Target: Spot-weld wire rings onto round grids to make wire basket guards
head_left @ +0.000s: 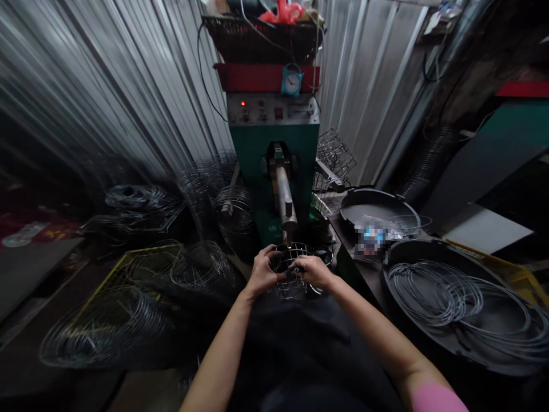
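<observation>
A round wire basket (295,252) is held just below the tip of the machine's metal arm (285,197). On its left side my left hand (265,270) is closed, with the thumb and fingers curved round the rim. My right hand (312,270) has its fingers pinched at the near right part of the wires. The green machine (244,149) stands straight ahead, a small red light lit on its grey control panel (295,113). The basket's lower part is dim and partly behind my hands.
Coiled wire rings (437,292) lie in a large dark pan (397,252) at the right. A shallow round pan (355,197) sits behind it. Bundles of wire rings (103,326) and a yellow crate (99,281) are at the left. A blue clock (292,82) hangs above the panel.
</observation>
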{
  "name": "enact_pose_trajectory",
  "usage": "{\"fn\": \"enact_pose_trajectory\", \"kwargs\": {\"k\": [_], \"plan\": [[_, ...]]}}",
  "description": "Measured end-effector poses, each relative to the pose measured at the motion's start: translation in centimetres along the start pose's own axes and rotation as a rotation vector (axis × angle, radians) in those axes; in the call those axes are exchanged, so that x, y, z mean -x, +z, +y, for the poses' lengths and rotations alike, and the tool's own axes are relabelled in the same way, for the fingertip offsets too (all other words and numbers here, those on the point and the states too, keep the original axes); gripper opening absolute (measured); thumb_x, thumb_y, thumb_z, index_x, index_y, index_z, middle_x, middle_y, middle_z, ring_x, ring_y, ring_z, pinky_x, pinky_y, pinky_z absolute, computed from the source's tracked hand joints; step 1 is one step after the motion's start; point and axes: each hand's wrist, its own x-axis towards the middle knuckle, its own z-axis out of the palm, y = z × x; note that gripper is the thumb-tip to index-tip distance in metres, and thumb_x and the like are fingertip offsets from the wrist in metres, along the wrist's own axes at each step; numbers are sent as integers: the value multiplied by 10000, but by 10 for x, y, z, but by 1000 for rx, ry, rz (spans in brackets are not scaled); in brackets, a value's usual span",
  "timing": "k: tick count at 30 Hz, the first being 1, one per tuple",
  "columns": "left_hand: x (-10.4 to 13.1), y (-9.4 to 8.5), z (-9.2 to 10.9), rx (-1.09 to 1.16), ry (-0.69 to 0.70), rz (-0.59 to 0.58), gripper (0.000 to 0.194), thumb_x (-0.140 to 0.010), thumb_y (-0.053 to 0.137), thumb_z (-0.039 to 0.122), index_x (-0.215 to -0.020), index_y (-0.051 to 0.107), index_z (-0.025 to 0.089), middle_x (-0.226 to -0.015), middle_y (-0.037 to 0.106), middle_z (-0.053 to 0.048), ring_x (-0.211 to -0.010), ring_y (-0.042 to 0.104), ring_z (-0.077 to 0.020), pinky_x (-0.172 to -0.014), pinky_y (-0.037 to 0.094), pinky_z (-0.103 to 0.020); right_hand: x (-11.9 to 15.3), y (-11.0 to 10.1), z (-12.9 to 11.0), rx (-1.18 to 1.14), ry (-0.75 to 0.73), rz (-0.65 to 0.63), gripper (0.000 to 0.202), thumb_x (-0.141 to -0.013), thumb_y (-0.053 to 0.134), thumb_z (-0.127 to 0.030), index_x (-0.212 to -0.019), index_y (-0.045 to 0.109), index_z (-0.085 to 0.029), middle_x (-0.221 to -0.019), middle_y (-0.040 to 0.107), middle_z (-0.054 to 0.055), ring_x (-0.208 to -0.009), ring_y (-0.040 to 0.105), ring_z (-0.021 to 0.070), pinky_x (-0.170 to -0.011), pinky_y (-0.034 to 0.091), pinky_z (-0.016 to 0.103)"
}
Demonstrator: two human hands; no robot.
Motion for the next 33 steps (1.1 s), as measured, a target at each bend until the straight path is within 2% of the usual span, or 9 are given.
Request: {"fn": "enact_pose_trajectory", "kwargs": {"k": [6,10,17,20,22,24,27,29,33], "plan": [[-12,3,-9,15,-42,-20,572,-460,830,302,-997,660,207,-1253,501,-103,-1172,487,-270,-1008,374,-415,-9,-2,2,32,40,-1,167,-766,661,-174,-921,682,-233,-937,687,32,-864,630,160,-719,435,229],[-13,4,-7,-8,-48,-13,576,-479,820,300,-1026,654,226,-1267,485,-95,-1181,476,-265,-1011,370,-414,-4,6,3,65,104,89,228,-771,639,-144,-979,658,-237,-972,679,36,-882,625,165,-739,439,236],[-27,6,-6,-66,-98,45,539,-500,809,295,-1017,662,245,-1248,504,-81,-1169,481,-281,-1003,370,-428,-18,8,4,38,200,213,106,-789,616,-175,-880,649,-218,-1025,635,57,-902,607,172,-752,448,251],[-27,7,-7,-84,-92,58,572,-490,817,326,-1035,656,256,-1253,504,-78,-1176,471,-291,-1005,363,-439,-6,9,1,-185,233,367,195,-742,656,-228,-933,623,-212,-1013,623,58,-914,589,182,-782,450,275],[-26,8,-6,-110,-91,78,584,-477,822,317,-1034,656,257,-1263,497,-78,-1191,455,-302,-1012,351,-448,9,12,-1,-418,356,450,240,-710,661,-283,-924,601,-194,-899,625,39,-822,584,175,-730,456,280],[-26,8,-6,-117,-104,101,586,-469,826,294,-1029,656,258,-1273,489,-76,-1199,447,-300,-1016,346,-450,25,17,-2,-685,545,440,234,-698,631,-338,-864,580,-181,-720,581,-1,-627,537,139,-576,430,255],[-31,8,-7,-92,-147,116,572,-483,823,321,-1025,653,252,-1273,488,-78,-1190,458,-288,-1014,351,-444,42,25,-1,-1060,752,344,236,-668,599,-342,-829,553,-175,-575,464,-54,-444,381,81,-415,287,205],[-36,7,-10,-81,-172,122,559,-493,819,335,-1020,653,249,-1264,493,-77,-1185,463,-287,-1015,349,-445,48,29,0,-1233,795,335,234,-636,608,-292,-827,549,-170,-582,467,-54,-437,367,65,-398,243,181],[-43,7,-14,-80,-208,129,557,-492,821,338,-1014,654,242,-1268,484,-88,-1205,445,-301,-1023,331,-459,55,31,2,-1394,836,389,202,-639,598,-173,-837,558,-157,-632,537,-18,-474,431,66,-395,263,157]]}}
